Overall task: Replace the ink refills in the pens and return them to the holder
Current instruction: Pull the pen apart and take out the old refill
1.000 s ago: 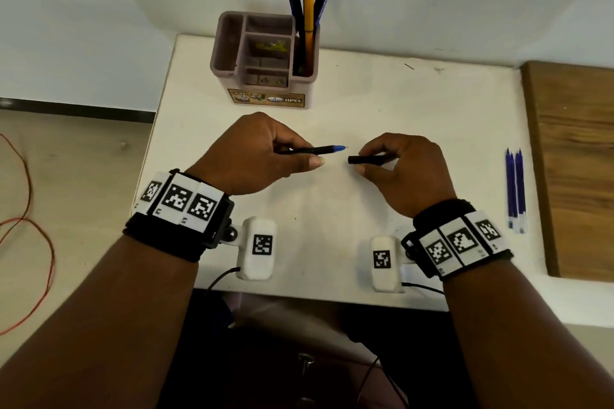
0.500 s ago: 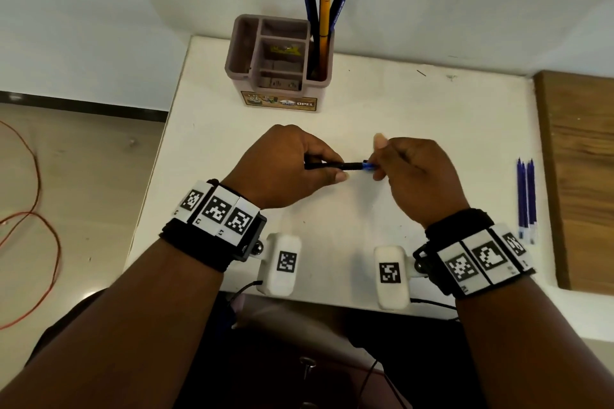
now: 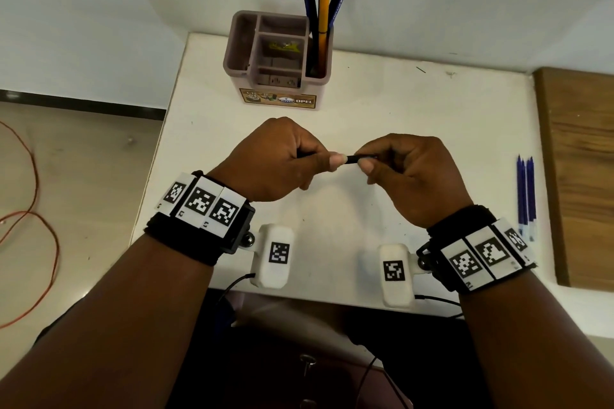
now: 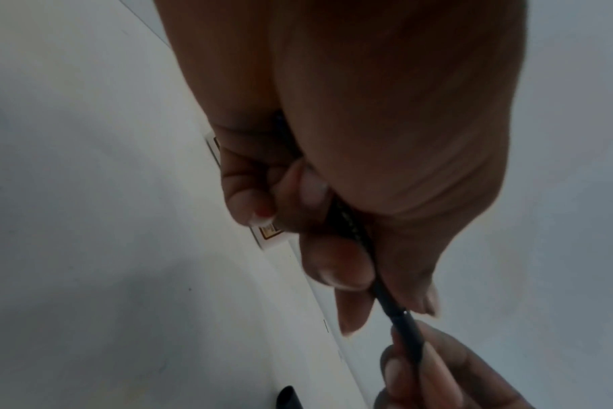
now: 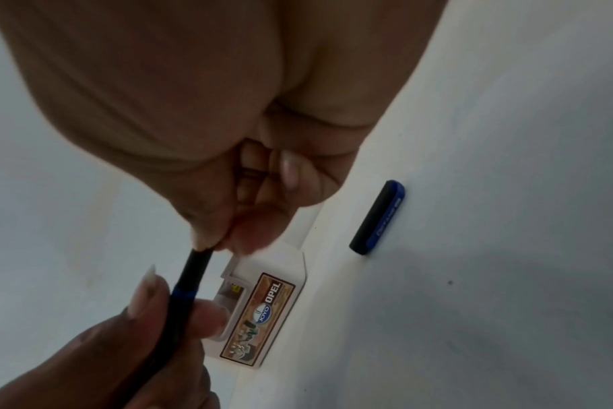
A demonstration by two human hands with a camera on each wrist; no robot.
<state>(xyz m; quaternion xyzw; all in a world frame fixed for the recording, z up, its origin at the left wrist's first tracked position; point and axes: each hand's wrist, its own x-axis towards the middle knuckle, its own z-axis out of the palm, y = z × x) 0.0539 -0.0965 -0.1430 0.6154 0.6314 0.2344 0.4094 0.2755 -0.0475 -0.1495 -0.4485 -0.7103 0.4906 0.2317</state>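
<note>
Both hands hold one black pen (image 3: pixel 351 159) level above the white table (image 3: pixel 398 103). My left hand (image 3: pixel 332 161) grips the barrel (image 4: pixel 354 229) in curled fingers. My right hand (image 3: pixel 365 164) pinches the pen's front section (image 5: pixel 196 265), which meets the barrel at a blue ring (image 5: pixel 182 290). The tip is hidden inside my right fingers. The mauve pen holder (image 3: pixel 232 53) stands at the table's far edge with three pens (image 3: pixel 323 20) upright in its right compartment. Several blue refills (image 3: pixel 525 196) lie to the right of my right hand.
A black and blue pen cap (image 5: pixel 378 218) lies on the table beyond my right hand. A wooden board (image 3: pixel 581 176) covers the table's right side. Red cable (image 3: pixel 33 216) lies on the floor to the left. The table's front edge is just under my wrists.
One second ago the barrel with its blue refill tip and the front section were apart, one in each hand. They have come together, and the refill tip is now covered.
</note>
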